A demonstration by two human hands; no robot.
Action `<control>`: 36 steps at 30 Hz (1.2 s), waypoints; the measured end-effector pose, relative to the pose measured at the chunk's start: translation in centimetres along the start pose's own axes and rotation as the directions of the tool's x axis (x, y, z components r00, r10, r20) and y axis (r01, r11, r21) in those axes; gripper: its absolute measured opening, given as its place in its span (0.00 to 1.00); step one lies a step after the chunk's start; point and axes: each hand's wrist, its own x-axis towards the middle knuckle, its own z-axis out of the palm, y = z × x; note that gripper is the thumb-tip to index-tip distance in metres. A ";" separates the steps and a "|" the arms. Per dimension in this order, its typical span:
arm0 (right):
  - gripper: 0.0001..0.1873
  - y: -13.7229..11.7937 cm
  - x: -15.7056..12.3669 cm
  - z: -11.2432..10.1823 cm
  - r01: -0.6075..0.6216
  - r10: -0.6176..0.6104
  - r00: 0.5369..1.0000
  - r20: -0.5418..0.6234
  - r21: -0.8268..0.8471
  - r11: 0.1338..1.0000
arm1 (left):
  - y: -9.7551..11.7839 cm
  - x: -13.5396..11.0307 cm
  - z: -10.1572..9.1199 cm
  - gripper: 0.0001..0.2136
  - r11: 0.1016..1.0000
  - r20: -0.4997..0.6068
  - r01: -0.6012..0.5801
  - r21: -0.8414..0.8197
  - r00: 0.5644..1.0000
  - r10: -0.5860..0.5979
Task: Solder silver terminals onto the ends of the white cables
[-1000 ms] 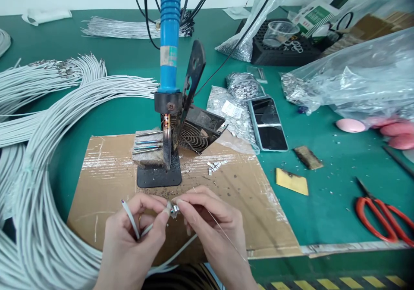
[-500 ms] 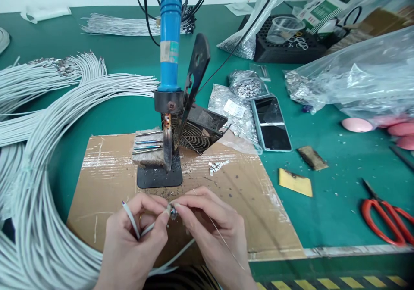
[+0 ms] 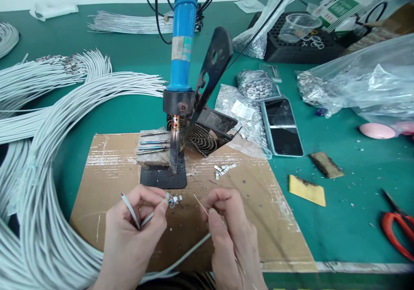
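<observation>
My left hand (image 3: pixel 136 234) pinches a light grey cable (image 3: pixel 130 209) near its end, and the cable loops between the fingers. Small coloured wire ends and shiny metal pieces (image 3: pixel 175 199) show just past the fingertips; whether all are attached cannot be made out. To the right, apart from them, my right hand (image 3: pixel 233 234) is closed on a thin solder wire (image 3: pixel 199 204) that points up and left. Beyond both hands a blue soldering iron (image 3: pixel 183 61) stands in its holder, tip (image 3: pixel 174 152) down, above a black base plate (image 3: pixel 163 178).
Cardboard (image 3: pixel 106 173) lies under the hands, with small metal tabs (image 3: pixel 223 170) on it. Bundled grey cables (image 3: pixel 42 160) curve along the left. Rightward lie a phone (image 3: pixel 282 128), a yellow sponge (image 3: pixel 307 191), red-handled scissors (image 3: pixel 399 234) and plastic bags (image 3: pixel 365 74).
My right hand has moved right, away from my left fingertips, and the solder wire now points up between the hands. The metal pieces at the cable end are uncovered. The view has shifted slightly left.
</observation>
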 end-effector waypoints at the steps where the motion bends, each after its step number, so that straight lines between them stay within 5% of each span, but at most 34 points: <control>1: 0.11 0.1 0.1 -0.1 0.018 -0.018 1.000 0.005 -0.009 1.000 | 0.1 0.1 0.0 0.08 1.000 -0.006 0.006 -0.007 1.000 -0.006; 4: 0.17 0.3 0.6 -0.1 0.062 -0.067 0.996 0.066 0.073 0.995 | 0.3 0.2 0.2 0.07 1.000 -0.025 0.014 -0.020 1.000 -0.015; 10: 0.11 0.1 1.4 0.5 0.085 -0.108 0.991 0.075 0.257 0.963 | 0.1 0.8 0.2 0.08 1.000 -0.036 -0.007 -0.024 0.999 0.006; 16: 0.10 0.0 1.6 1.2 0.059 -0.078 0.995 0.061 0.272 0.960 | 0.0 1.8 0.3 0.06 0.993 0.041 -0.117 -0.012 0.992 0.118; 28: 0.10 -0.1 2.5 1.5 0.015 -0.024 0.999 0.029 0.284 0.959 | 1.5 2.5 1.3 0.07 0.997 -0.030 -0.027 -0.077 0.999 0.024; 36: 0.11 -0.3 2.8 1.7 0.012 -0.018 1.000 0.018 0.299 0.954 | 1.6 2.5 1.6 0.05 0.993 -0.067 -0.114 -0.024 0.991 0.112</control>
